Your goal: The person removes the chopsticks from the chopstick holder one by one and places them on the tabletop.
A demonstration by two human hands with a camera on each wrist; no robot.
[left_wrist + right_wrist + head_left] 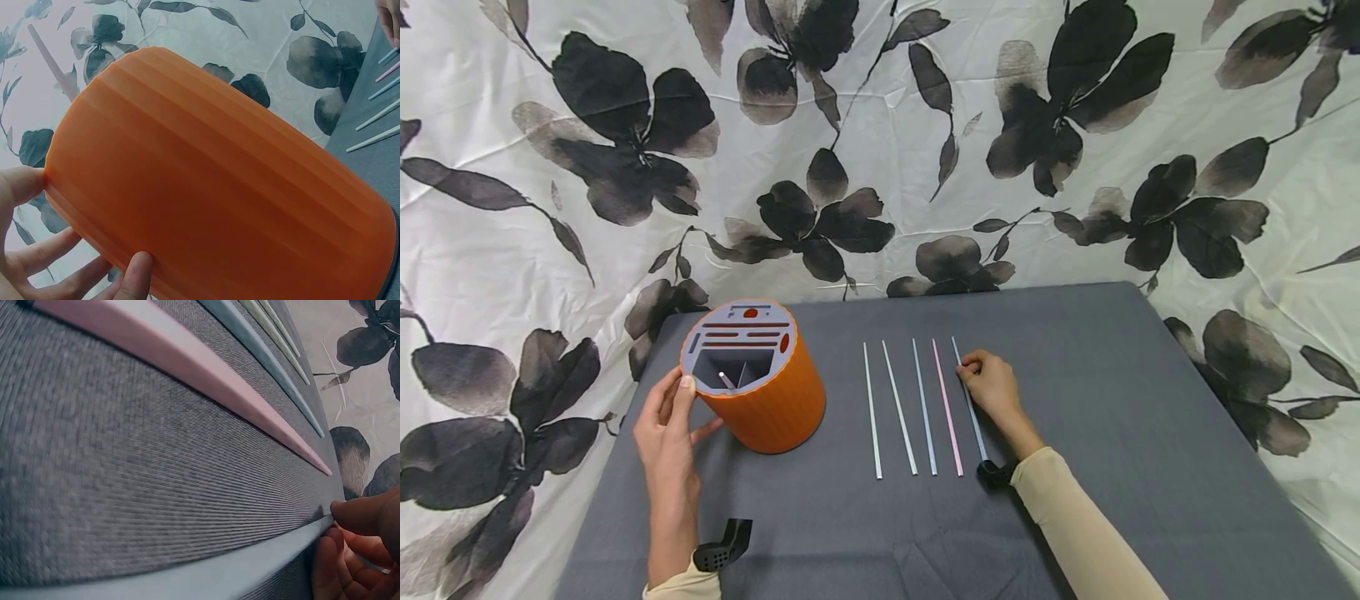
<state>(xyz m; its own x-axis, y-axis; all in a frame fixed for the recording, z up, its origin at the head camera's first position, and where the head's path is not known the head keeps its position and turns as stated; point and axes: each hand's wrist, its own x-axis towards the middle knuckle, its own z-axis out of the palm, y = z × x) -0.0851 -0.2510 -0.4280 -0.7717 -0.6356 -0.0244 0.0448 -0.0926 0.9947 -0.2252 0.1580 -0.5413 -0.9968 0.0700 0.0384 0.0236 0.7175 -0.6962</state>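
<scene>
An orange ribbed utensil holder [782, 400] with a grey slotted top stands on the left of the table. My left hand [670, 433] grips its near left side, thumb at the rim. The left wrist view shows those fingers [139, 275] against the orange wall. Inside the large compartment, a pale pink stick [726, 380] leans. To the right, my right hand [992, 387] pinches the far, thin end of a blue chopstick [974, 417] lying on the cloth. Beside it lie a pink chopstick [947, 408], another blue chopstick [924, 408] and two whitish chopsticks [899, 408].
A dark grey cloth covers the table [1120, 400]. Behind it hangs a white curtain [925, 150] with dark flower prints. Black straps with cameras sit on both wrists, the right one [995, 475] close to the near end of the gripped chopstick.
</scene>
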